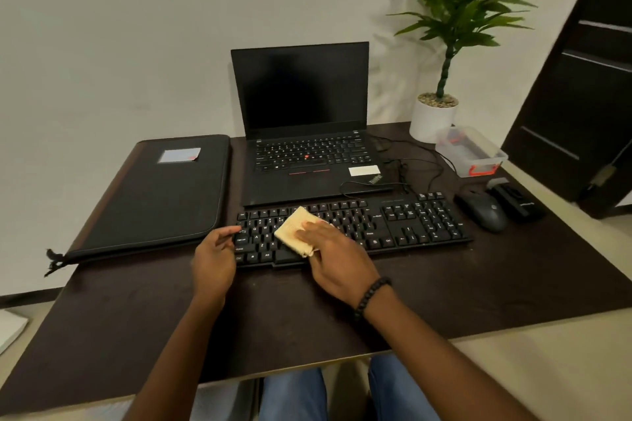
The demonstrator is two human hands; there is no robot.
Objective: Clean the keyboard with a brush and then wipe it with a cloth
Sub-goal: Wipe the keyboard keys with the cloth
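Two hands are at the keyboard (355,225), which lies flat on the dark table (513,284) just in front of the open laptop (307,133). Your right hand (337,260) presses a folded cloth (294,229) onto the left-centre keys; your fingers lie fairly straight across the cloth's right half, and its pale left corner sticks out beyond them. Your left hand (213,258) rests at the keyboard's left end, fingers loosely curled with the tips touching the edge (holding nothing). The cloth is cream, soft and finely woven, folded to a rough square; the keyboard is matte black plastic with white lettering. A beaded bracelet (371,297) circles your right wrist.
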